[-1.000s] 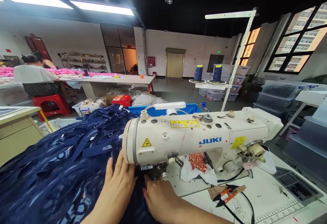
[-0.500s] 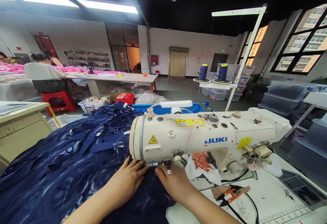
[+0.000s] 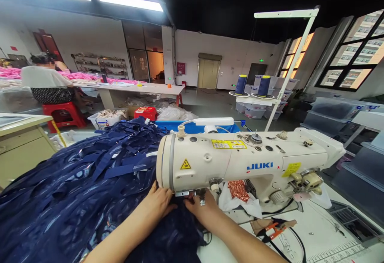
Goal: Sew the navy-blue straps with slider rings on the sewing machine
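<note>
A white JUKI sewing machine (image 3: 228,159) stands before me, with navy fabric (image 3: 174,231) under its head. My left hand (image 3: 159,200) is at the left of the needle area, its fingers bent and closed on the fabric; the fingertips are partly hidden behind the machine head. Just right of the presser area, my right hand (image 3: 205,211) pinches the same fabric, thumb and fingers together, partly under the head. The needle itself is hard to make out. To the left spreads a large heap of navy garments with straps (image 3: 99,183).
On the machine table lie orange-handled snips (image 3: 273,230) and a white wrapper of copper-coloured small pieces (image 3: 238,191). Two navy thread cones (image 3: 241,85) sit on a stand behind. A blue bin (image 3: 198,127) is beyond the machine. A person (image 3: 45,79) sits at a far table.
My left hand's fingers have drawn in from a spread position and bent. My right hand stays close to the presser area. The view has shifted slightly.
</note>
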Tool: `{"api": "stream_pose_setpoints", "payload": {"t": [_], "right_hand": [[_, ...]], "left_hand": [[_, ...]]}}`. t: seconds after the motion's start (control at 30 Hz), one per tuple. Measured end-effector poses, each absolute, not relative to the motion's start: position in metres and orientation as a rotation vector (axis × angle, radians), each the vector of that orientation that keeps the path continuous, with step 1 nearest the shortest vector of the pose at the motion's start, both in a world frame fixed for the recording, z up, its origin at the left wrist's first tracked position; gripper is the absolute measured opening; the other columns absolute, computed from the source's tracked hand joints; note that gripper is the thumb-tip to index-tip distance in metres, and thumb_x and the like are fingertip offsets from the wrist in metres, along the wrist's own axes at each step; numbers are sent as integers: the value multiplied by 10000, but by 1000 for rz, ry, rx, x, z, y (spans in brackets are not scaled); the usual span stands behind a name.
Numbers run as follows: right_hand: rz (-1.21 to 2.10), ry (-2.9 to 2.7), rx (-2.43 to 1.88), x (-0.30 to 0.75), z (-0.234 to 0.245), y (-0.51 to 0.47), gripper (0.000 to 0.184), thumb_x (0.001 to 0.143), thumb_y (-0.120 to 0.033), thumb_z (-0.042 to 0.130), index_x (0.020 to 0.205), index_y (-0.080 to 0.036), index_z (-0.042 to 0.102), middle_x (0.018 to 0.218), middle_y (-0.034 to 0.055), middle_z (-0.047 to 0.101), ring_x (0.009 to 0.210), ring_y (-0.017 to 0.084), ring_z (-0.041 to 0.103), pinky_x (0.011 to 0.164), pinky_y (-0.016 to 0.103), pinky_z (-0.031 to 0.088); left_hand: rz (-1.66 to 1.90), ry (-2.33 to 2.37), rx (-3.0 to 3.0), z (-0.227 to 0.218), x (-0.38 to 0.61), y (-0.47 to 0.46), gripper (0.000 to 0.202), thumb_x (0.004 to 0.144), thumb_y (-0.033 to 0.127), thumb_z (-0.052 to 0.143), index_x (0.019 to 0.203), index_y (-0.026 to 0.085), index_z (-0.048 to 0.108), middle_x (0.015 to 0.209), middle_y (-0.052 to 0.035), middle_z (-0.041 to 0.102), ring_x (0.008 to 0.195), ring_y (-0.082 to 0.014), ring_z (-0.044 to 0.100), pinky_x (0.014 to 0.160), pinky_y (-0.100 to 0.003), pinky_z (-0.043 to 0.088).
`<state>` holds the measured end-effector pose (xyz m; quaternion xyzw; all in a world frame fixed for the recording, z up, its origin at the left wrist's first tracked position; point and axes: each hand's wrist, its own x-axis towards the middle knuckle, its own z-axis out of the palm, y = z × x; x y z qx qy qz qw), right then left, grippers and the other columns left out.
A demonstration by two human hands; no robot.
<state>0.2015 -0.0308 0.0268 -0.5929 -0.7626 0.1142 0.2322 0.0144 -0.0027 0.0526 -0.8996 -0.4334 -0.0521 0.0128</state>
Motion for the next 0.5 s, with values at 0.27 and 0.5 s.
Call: {"api": "stream_pose_setpoints", "payload": {"t": [0.27,0.5], "right_hand": [[419,-1965,-1710,201,25,-36,88,844,-218,661,915,-220,713,888,5,731,894,183,667,853,265,477],[258,-2267,-1766,202,26,-42,185,917,-250,557,1037,-231,695,971,55,717,1000,238,639,872,345,465]], "left_hand": [[-110,-1335,-2940,89,-4,-24,318,899,210,493,1160,254,668,1228,-82,635,1130,-276,565,1014,-477,435],[-94,-1292,-2907,73,-3,-22,415,902,129,429,1265,239,598,1284,-105,596,1233,-281,507,1102,-525,344]]}}
